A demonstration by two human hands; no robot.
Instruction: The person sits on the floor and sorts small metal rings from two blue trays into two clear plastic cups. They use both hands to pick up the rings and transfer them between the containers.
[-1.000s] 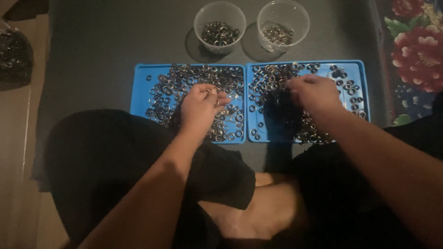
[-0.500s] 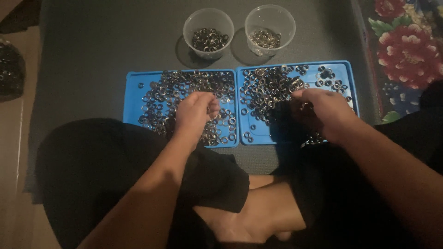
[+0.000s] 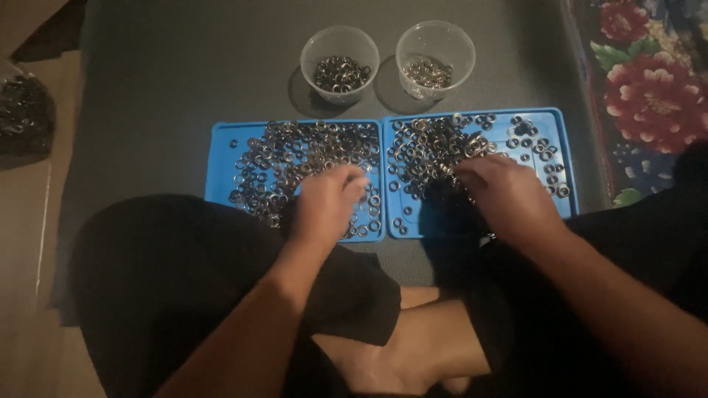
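From the head camera, your left hand (image 3: 324, 203) rests on the left blue tray (image 3: 221, 166) near its front right corner, fingers curled down into the small metal rings (image 3: 295, 158); whether it pinches one you cannot tell. Your right hand (image 3: 509, 195) lies over the right blue tray (image 3: 549, 121) at its front edge, fingertips among the rings there, its hold likewise unclear. Beyond the trays' back edges, on the dark mat (image 3: 169, 81), stand two clear cups (image 3: 340, 63), each holding rings.
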